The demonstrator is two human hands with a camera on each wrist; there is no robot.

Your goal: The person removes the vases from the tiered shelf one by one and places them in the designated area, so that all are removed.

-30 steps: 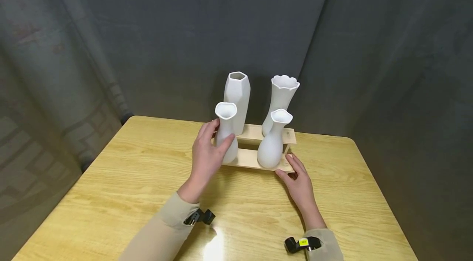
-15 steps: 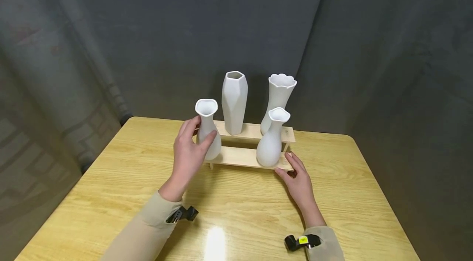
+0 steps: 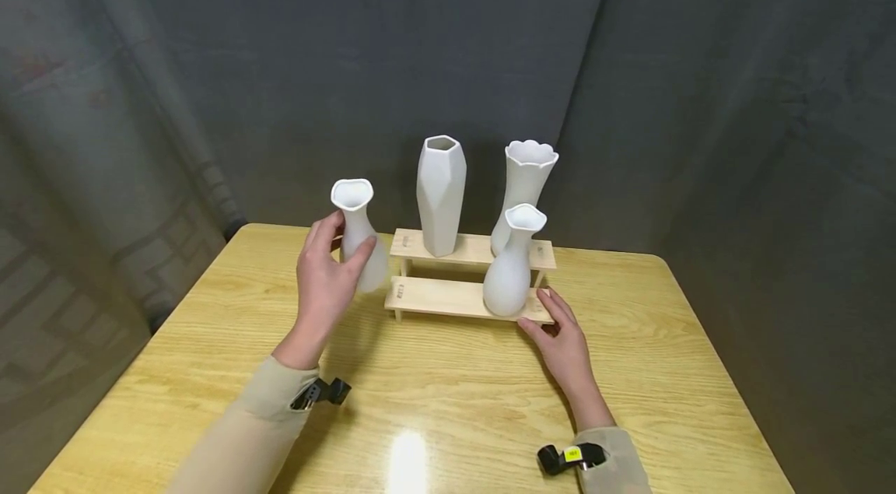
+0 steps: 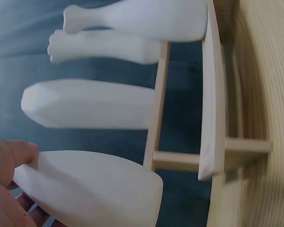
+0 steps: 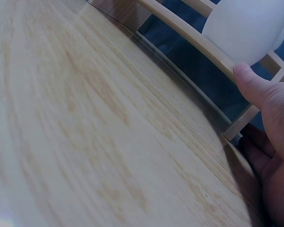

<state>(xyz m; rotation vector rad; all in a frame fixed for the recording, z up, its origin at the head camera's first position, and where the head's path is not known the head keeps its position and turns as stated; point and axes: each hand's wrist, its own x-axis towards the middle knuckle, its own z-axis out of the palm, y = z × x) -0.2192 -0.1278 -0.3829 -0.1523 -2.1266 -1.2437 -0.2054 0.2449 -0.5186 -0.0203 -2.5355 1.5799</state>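
Note:
My left hand point(image 3: 323, 280) grips a white vase point(image 3: 365, 253) with a wavy rim, thumb on one side and fingers round the other. That vase is off the two-tier wooden stand point(image 3: 441, 298), left of it; the left wrist view shows its base point(image 4: 132, 194) hanging free beside the shelves. My right hand point(image 3: 565, 342) holds the right end of the stand's lower tier, thumb at the front edge. A similar bulbous vase point(image 3: 507, 284) stands upright on that tier near the right hand. On the upper tier stand a faceted vase point(image 3: 441, 194) and a scallop-rimmed vase point(image 3: 523, 183).
The stand rests on a light wooden table point(image 3: 448, 393) towards its back edge. A dark grey curtain point(image 3: 392, 74) hangs close behind it and at both sides. Light glares off the tabletop in front.
My left hand has carried the wavy-rimmed vase leftward from the left end of the lower tier to beyond the stand. My right hand has stayed at the stand's right end.

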